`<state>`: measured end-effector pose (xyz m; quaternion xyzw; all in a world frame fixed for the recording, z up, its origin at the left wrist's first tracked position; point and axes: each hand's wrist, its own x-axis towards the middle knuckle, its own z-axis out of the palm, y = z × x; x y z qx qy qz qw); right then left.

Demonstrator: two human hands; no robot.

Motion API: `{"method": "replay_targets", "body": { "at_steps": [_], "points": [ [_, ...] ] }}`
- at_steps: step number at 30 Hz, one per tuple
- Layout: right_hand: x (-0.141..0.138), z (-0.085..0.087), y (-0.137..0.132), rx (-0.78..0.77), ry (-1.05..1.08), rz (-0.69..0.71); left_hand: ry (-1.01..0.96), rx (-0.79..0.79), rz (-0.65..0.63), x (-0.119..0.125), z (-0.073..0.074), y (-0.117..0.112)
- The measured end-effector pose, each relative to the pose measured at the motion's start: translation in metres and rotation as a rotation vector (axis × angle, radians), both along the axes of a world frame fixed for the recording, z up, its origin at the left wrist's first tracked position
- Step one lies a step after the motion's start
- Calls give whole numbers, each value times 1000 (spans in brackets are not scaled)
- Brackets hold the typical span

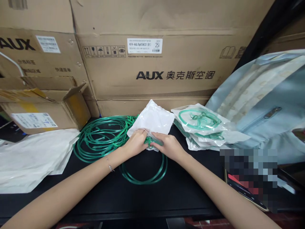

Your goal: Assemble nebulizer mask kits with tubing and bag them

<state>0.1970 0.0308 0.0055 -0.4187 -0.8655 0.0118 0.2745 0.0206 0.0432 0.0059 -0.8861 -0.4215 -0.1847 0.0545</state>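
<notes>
A white paper-and-film pouch (154,116) stands tilted between my hands at the middle of the table. My left hand (136,142) is closed on the pouch's near edge. Fingers of my right hand (171,147) are closed on a coil of green tubing (144,182), bunched at the pouch's mouth beside a knotted green tie. The coil's loop hangs out toward me over the black table. How far the tubing reaches inside the pouch is hidden. Left of it lies a pile of coiled green tubing (124,136); on the right are several filled pouches (200,119), stacked.
Flat white pouches (30,159) lie at the left on the black table (186,194). Behind them sits an open cardboard box (45,108). Large cartons (114,79) wall off the back. A light blue cloth bag (269,105) and a phone (247,190), partly pixelated, are at the right.
</notes>
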Motion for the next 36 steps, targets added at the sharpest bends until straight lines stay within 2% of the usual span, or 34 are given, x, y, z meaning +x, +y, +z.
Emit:
{"method": "replay_targets", "body": {
  "at_steps": [5,9,10,12,14,15,17,20,23,26,29,33,34,36],
  "points": [
    [-2,-1,-3,2,80,-2,-113,-38,-119,-21,9,-10],
    [-1,0,-5,-14,66,8,-252,52,-109,-47,12,-43],
    [-1,0,-6,-13,62,7,-248,71,-43,-53,13,-54],
    [-1,0,-7,-5,59,0,-205,11,217,-62,15,-75],
    [-1,0,-8,3,58,-1,-129,-170,468,-65,17,-89],
    [-2,0,-8,9,59,-1,-98,-263,539,-65,17,-93],
    [-3,0,-9,18,61,-1,-69,-417,587,-62,17,-93],
    [-3,-1,-10,23,68,4,-56,-524,576,-53,16,-83],
    [-3,0,-11,19,57,37,33,-521,619,-46,17,-74],
    [-3,2,-12,19,43,60,86,-483,602,-44,17,-69],
    [-2,4,-13,31,69,67,-87,-491,549,-44,18,-66],
    [-1,5,-13,69,134,54,-732,-747,438,-41,17,-61],
    [-1,6,-13,71,139,45,-834,-808,424,-40,15,-60],
    [0,6,-12,59,129,34,-858,-829,443,-39,12,-57]
  ]
}}
